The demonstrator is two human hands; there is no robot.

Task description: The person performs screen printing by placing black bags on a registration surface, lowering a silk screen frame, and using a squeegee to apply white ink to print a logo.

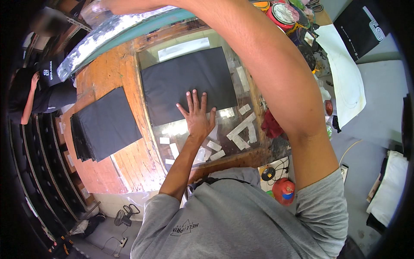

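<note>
My left hand [199, 118] lies flat with fingers spread on the near edge of a black sheet [185, 75], which looks like thin fabric or plastic. The sheet rests on a glass-like panel [172, 129] set in the wooden table. Stretched far across to the upper left, my right arm ends in my right hand [103, 6], closed at the upper edge of a raised, tilted screen printing frame [125, 36]. That frame has a teal border and shiny silvery film; my right fingertips are partly blurred at the picture's rim.
A stack of black sheets [105, 125] sits on the table's left part. Pale tape strips [241, 125] dot the panel. Messy tubs [284, 15] stand at the far right, a red container [283, 191] below. Another person [36, 93] is at the left beside racks [39, 164].
</note>
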